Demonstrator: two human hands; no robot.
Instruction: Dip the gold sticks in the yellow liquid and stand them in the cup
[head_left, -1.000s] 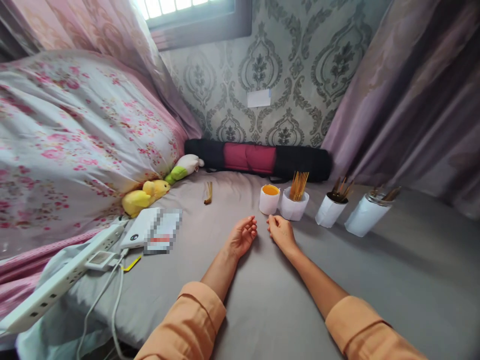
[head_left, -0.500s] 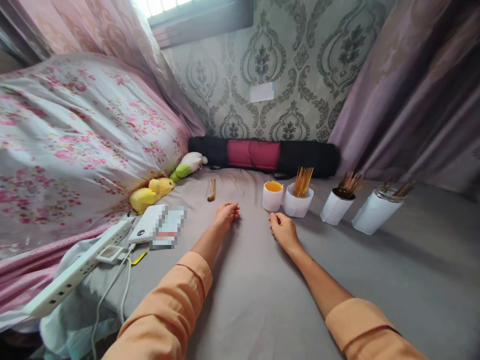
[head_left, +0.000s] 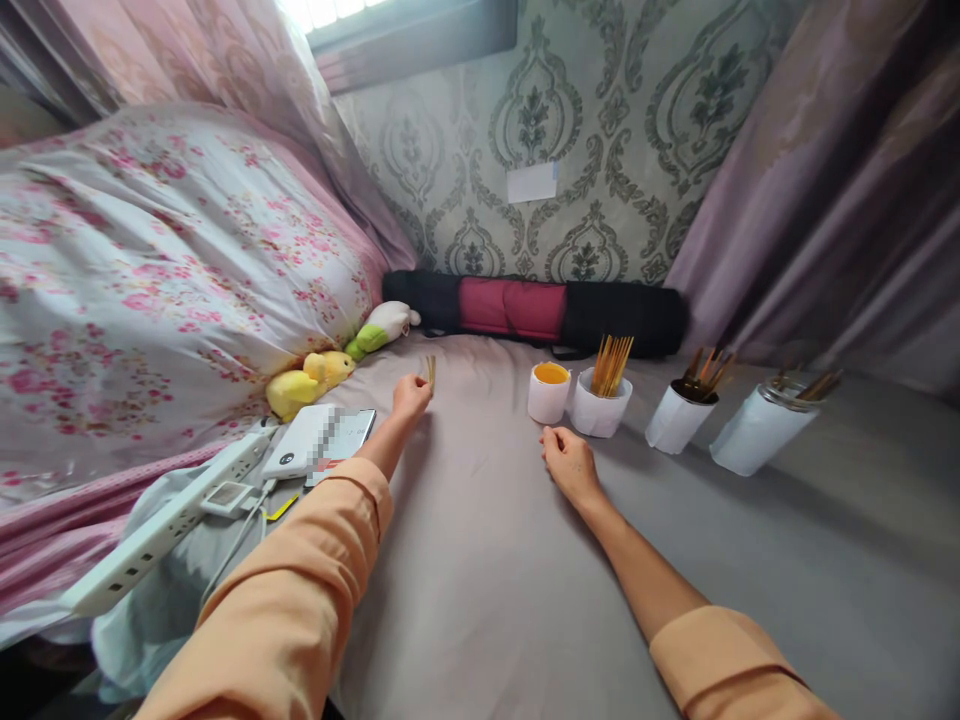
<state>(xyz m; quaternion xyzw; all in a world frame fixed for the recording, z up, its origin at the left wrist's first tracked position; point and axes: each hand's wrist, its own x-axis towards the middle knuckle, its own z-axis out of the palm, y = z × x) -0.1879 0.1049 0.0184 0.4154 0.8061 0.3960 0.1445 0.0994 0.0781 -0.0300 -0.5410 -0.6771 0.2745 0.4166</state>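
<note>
Bundle: the small bundle of sticks is at the fingertips of my left hand; its visible top pokes out just past them, on their far side; its foot is hidden behind my fingers
Long axis: it points away from me, nearly straight up in view; my left forearm slants in towards it from the near side
Nearer hand: my left, by far; my right hand is well apart, across the sheet
Left fingers: bent in around the bundle's lower part; I cannot tell whether they clamp it or only touch it
Right fingers: curled together, nothing seen in them; they are just on my side of the orange-mouthed cup and the stick cup
</note>
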